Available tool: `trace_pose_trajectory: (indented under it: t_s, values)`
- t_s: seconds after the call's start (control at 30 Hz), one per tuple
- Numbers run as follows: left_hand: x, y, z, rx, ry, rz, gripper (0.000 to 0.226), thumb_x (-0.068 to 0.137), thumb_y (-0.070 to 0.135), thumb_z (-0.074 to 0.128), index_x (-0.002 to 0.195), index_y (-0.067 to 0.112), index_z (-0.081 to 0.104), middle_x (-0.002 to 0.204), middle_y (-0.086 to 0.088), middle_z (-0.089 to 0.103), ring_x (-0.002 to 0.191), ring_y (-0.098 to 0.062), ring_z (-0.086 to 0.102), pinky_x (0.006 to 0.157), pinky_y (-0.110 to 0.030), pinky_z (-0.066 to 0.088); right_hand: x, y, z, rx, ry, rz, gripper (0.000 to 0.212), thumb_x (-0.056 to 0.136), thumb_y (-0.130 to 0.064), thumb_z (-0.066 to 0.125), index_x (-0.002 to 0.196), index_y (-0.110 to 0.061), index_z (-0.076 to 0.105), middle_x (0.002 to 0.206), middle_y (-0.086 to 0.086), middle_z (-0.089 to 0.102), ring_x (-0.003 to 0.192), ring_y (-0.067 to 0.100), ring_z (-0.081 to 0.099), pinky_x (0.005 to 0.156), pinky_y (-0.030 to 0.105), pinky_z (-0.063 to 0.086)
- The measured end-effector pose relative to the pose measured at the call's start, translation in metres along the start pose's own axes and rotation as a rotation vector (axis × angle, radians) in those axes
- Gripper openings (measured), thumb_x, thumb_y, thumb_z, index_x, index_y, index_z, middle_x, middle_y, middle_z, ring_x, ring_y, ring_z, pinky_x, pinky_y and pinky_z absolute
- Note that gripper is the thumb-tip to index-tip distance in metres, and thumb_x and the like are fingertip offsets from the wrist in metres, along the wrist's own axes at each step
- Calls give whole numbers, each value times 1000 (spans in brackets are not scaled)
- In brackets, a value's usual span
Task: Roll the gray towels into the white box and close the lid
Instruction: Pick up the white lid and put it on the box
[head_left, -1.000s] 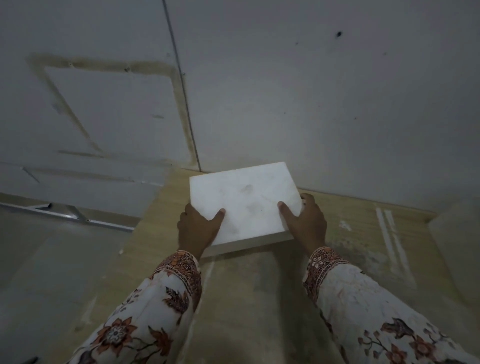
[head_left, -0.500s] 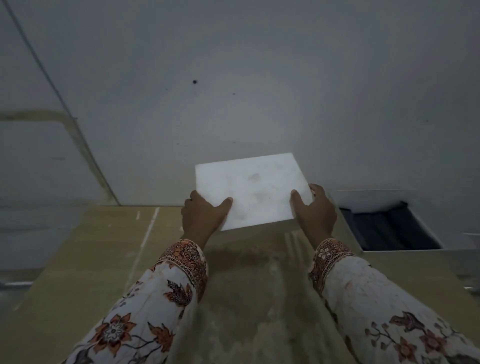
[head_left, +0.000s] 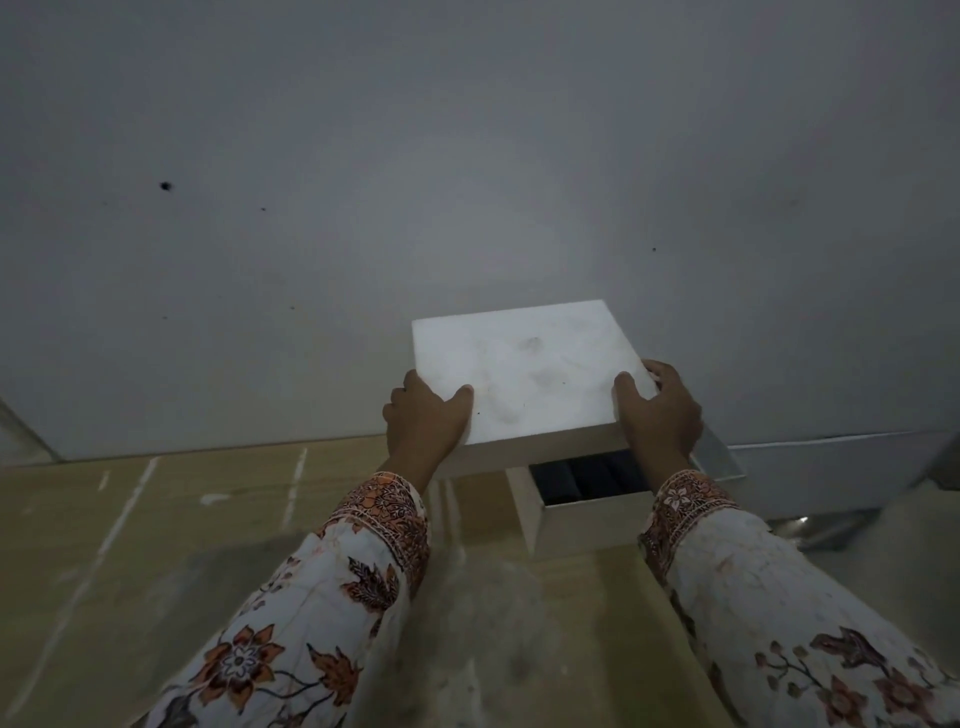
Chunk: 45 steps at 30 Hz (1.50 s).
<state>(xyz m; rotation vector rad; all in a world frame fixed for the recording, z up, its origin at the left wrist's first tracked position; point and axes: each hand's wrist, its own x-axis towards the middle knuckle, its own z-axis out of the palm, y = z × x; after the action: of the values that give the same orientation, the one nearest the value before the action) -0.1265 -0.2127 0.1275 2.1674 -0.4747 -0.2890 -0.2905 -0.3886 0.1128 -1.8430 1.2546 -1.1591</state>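
Observation:
A flat white lid (head_left: 530, 371) hangs in the air just above the white box (head_left: 582, 525), covering most of its opening from the left. My left hand (head_left: 423, 428) grips the lid's near left corner. My right hand (head_left: 657, 415) grips its near right corner. Thumbs lie on top, fingers underneath. Through the uncovered near strip of the box I see dark gray rolled towels (head_left: 587, 478) packed side by side. The box stands on the wooden table (head_left: 208, 545) close to the wall.
A plain gray-white wall (head_left: 467, 182) rises right behind the box. A metallic object (head_left: 831, 525) lies on the table to the right of the box. My floral sleeves (head_left: 332, 613) stretch across the table's near part.
Both hands carried the lid from the table's left part to the right. It now hovers over the open box, which came into view with the towels inside.

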Motion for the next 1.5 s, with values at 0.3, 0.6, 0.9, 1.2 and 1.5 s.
trace_pose_trajectory:
  t_s: [0.3, 0.6, 0.9, 1.2, 1.5]
  values:
    - [-10, 38, 91, -30, -111, 10, 63, 87, 41, 47, 140, 8, 35, 137, -18, 45, 125, -38, 41, 103, -48, 38, 57, 68, -52, -59, 61, 81, 34, 85, -44, 58, 110, -21, 66, 108, 6, 70, 96, 29, 63, 83, 33, 45]
    - [-19, 33, 132, -24, -139, 75, 50, 92, 35, 44, 133, 7, 44, 124, -14, 57, 114, -33, 54, 98, -48, 46, 70, 111, -64, -93, 40, 116, 34, 87, -43, 61, 111, -20, 68, 111, 5, 70, 100, 27, 63, 88, 36, 48]
    - [-20, 28, 132, 13, -8, 119, 46, 89, 35, 52, 125, 5, 49, 115, -11, 62, 102, -29, 59, 87, -41, 51, 76, 118, -59, -158, 1, 101, 38, 88, -47, 59, 114, -20, 67, 115, 6, 69, 103, 28, 63, 89, 35, 48]
    - [-9, 24, 129, 191, -133, 116, 50, 94, 40, 41, 133, 9, 43, 116, -16, 60, 105, -35, 58, 91, -44, 50, 78, 122, -61, -299, -112, 97, 44, 91, -47, 54, 123, -18, 66, 123, 10, 67, 111, 32, 61, 96, 38, 47]
    - [-14, 11, 143, 277, -129, 97, 51, 95, 39, 45, 129, 1, 44, 129, -17, 37, 116, -36, 47, 97, -46, 46, 60, 132, -43, -509, -157, 33, 47, 97, -37, 48, 135, -9, 53, 132, 20, 56, 120, 41, 42, 96, 48, 40]
